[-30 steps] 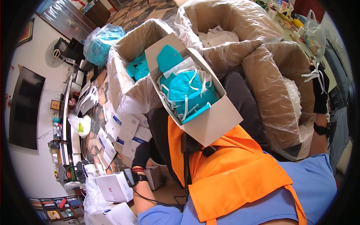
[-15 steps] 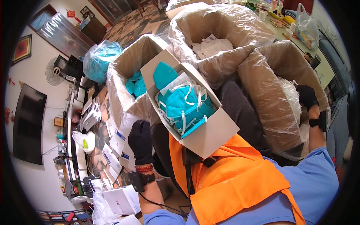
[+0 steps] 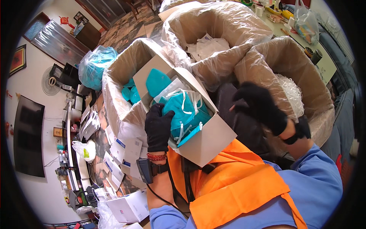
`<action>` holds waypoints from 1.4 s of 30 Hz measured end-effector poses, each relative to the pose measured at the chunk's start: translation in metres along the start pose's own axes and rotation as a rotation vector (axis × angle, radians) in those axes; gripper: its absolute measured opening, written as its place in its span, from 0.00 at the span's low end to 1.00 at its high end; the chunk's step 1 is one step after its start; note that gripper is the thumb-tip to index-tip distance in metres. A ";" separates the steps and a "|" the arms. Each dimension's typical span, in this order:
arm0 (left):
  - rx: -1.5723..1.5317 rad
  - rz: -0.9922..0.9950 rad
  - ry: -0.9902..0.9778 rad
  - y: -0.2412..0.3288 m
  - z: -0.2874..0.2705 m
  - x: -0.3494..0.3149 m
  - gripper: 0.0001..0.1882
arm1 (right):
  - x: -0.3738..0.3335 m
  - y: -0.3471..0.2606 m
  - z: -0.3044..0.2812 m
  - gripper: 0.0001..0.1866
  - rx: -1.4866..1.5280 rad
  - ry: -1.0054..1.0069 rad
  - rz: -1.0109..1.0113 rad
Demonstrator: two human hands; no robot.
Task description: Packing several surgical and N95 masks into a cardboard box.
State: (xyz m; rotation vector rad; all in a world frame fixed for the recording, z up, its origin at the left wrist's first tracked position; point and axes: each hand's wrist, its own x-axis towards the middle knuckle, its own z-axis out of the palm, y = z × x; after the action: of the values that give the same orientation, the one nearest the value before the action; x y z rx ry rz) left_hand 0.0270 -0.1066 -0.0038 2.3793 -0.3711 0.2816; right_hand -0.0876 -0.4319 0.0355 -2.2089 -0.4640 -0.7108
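Note:
An open cardboard box of teal cup-shaped face masks with white straps stands tilted in front of me. My left hand, in a black glove, is at the box's left side, its thumb over the edge of a mask and its other fingers partly hidden. My right hand, also gloved and slightly blurred, hangs above my dark-clothed leg, right of the box. Its fingers are apart and I see nothing in them. A bin box lined with clear plastic, holding a heap of white straps, is beside it.
Another lined box with teal masks stands at the left, and one with white pieces is at the far middle. A bag of teal items sits beyond. White cartons lie on the left floor; a cluttered table is far right.
My left hand has moved right and up from beside the box onto the masks. My right hand has left the strap-filled box, moving left towards the mask box. The view has shifted slightly.

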 end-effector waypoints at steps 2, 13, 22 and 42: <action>-0.318 -0.109 -0.022 -0.007 0.006 0.001 0.16 | 0.010 -0.028 0.032 0.17 0.036 -0.188 -0.016; -0.651 -0.006 0.216 0.056 -0.054 -0.026 0.11 | 0.050 -0.075 0.053 0.12 -0.089 -0.335 -0.315; -1.247 -0.326 -0.027 0.084 -0.053 -0.030 0.07 | 0.037 -0.040 0.064 0.13 0.640 -0.042 0.474; -0.730 -0.062 -0.034 0.071 -0.008 -0.044 0.14 | 0.045 -0.064 0.064 0.10 0.465 -0.054 0.312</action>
State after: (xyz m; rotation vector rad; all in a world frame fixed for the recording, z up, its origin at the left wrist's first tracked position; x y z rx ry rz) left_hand -0.0391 -0.1434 0.0320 1.6738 -0.3409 0.0549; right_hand -0.0639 -0.3372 0.0623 -1.8065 -0.2669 -0.3346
